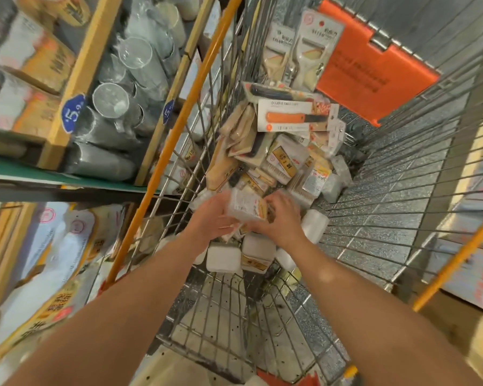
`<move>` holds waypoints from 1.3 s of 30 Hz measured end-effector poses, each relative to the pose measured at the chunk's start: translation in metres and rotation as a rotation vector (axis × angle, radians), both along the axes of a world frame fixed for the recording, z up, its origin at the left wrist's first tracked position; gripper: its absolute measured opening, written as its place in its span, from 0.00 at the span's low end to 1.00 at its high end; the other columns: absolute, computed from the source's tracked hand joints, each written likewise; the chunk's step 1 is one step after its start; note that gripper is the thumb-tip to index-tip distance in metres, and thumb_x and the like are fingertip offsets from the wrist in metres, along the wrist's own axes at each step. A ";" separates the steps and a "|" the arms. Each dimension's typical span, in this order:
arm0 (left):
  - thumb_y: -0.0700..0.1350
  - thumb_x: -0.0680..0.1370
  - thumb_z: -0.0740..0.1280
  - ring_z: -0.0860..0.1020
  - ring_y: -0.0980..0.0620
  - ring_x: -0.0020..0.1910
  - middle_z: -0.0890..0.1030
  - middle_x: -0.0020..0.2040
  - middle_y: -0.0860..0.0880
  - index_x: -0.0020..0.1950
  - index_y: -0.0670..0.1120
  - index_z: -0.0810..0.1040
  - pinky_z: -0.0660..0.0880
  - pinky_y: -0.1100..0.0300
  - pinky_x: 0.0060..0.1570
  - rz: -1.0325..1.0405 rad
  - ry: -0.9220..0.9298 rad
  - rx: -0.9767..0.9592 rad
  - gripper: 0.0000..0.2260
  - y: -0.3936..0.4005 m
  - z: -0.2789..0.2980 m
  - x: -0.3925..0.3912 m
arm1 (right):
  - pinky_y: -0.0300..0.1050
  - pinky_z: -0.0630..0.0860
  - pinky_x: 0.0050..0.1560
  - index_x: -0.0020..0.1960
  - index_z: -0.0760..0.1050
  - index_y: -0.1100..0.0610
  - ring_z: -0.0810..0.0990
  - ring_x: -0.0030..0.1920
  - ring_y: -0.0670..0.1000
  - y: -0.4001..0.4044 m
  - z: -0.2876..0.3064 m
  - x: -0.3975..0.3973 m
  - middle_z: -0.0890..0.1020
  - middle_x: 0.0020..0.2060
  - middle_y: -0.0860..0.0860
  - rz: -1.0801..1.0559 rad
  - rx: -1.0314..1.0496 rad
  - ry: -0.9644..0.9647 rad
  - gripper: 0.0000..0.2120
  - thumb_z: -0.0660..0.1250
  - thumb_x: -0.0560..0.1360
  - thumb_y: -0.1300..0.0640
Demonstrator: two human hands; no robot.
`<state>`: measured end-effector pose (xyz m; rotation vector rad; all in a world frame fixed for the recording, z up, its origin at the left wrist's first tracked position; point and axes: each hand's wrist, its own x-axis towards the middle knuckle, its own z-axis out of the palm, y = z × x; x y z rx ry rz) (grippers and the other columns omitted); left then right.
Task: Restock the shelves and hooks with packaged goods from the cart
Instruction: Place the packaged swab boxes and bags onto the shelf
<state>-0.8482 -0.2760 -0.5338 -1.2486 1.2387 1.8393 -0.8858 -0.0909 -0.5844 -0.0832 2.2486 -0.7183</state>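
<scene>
A wire shopping cart point(402, 190) with orange rails fills the middle of the head view. Inside lies a heap of packaged goods: carded peelers point(304, 48) leaning at the far end, a carded orange-handled knife point(293, 117), and clear boxes with yellow labels point(285, 160). Both my hands reach into the pile. My left hand point(215, 215) and my right hand point(279, 218) together grip one clear plastic box with a white and orange label point(246, 206), left hand at its left end, right hand at its right end. White plastic boxes point(223, 259) lie just below my wrists.
Wooden shelves on the left hold metal mugs and glass cups point(117, 107) with blue price tags point(73, 112). Bagged white goods point(53, 260) fill the lower left shelf. An orange flap point(368, 65) hangs at the cart's far end. Speckled floor shows through the wires.
</scene>
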 end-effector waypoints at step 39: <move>0.42 0.70 0.65 0.82 0.46 0.52 0.82 0.56 0.46 0.64 0.56 0.74 0.81 0.54 0.42 0.012 0.300 0.307 0.23 -0.019 0.027 -0.016 | 0.50 0.80 0.50 0.52 0.77 0.52 0.84 0.46 0.51 0.041 0.097 -0.081 0.85 0.44 0.51 -0.460 -0.382 -0.610 0.12 0.70 0.73 0.66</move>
